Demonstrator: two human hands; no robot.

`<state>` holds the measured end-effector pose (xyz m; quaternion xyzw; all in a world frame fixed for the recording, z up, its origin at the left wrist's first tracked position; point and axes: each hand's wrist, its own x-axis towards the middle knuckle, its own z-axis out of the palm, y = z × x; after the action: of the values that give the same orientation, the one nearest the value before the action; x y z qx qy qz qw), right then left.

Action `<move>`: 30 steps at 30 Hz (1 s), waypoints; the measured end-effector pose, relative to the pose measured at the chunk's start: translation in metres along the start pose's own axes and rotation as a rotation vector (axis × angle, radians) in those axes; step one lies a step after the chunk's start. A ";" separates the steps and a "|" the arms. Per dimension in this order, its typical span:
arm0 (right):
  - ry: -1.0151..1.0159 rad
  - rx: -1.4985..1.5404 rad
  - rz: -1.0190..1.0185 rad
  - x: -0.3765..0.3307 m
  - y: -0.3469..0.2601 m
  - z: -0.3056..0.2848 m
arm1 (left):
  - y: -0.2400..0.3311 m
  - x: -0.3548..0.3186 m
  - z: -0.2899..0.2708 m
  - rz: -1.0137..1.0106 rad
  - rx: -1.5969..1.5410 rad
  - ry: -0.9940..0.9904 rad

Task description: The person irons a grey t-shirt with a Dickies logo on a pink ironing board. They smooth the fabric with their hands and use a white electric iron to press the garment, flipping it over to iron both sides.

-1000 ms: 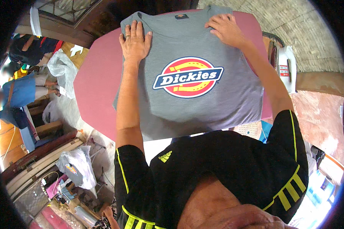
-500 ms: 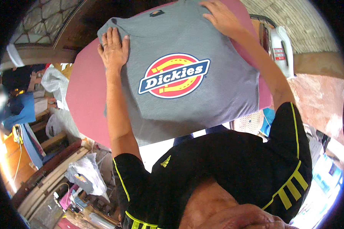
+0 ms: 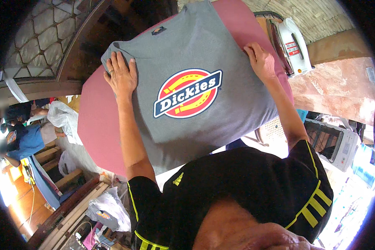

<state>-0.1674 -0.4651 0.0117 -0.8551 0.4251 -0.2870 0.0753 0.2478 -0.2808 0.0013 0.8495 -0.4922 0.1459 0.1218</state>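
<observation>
A grey T-shirt (image 3: 187, 50) with a red, yellow and blue printed emblem lies spread over a maroon padded ironing board (image 3: 96, 112). Its dark neck label shows near the far edge. My left hand (image 3: 121, 77) rests flat on the shirt's far left corner, fingers apart. At the shirt's right edge is my right hand (image 3: 260, 61), its fingers bent and drawn together, seeming to pinch the cloth there; the fingertips are partly hidden. A white clothes iron (image 3: 293, 46) sits just past the board's right end.
On the lower left lies a clear plastic bag (image 3: 110, 210) with a grey printed garment inside. A crumpled white bag (image 3: 64, 116) is near the board's left end. Another person (image 3: 21, 137) is at the far left. A grey-white appliance (image 3: 341, 146) stands at right.
My right hand has come back from the shirt's far right corner to its right edge, its fingers closing up. My left hand stays flat on the shirt. The view has shifted slightly.
</observation>
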 end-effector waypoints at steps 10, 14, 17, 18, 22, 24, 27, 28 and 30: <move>0.240 -0.106 -0.058 0.109 -0.039 0.081 | 0.004 0.000 -0.004 -0.006 -0.019 -0.021; 0.146 -0.049 -0.055 0.118 -0.008 0.086 | 0.004 0.000 0.000 0.003 -0.021 -0.008; 0.107 0.002 -0.046 0.125 -0.003 0.084 | 0.000 -0.002 0.002 -0.001 -0.011 0.012; 0.078 0.026 -0.014 0.128 -0.003 0.083 | 0.000 -0.001 0.002 -0.007 -0.009 0.010; 0.152 -0.017 0.042 0.148 -0.013 0.087 | 0.001 0.013 0.003 -0.019 -0.047 0.026; 0.242 -0.094 -0.053 0.165 -0.023 0.092 | -0.007 0.030 0.008 -0.018 -0.051 0.118; 0.219 -0.050 -0.092 0.196 -0.002 0.113 | -0.020 0.066 0.017 0.002 -0.139 0.173; 0.096 -0.016 -0.033 0.201 -0.016 0.117 | -0.037 0.073 0.018 -0.039 -0.203 0.097; -0.153 0.023 0.069 0.206 -0.031 0.114 | -0.064 0.080 0.019 -0.036 -0.368 0.057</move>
<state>0.0145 -0.6172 0.0173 -0.8586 0.4438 -0.2227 0.1273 0.3440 -0.3201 0.0092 0.8170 -0.4918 0.0752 0.2914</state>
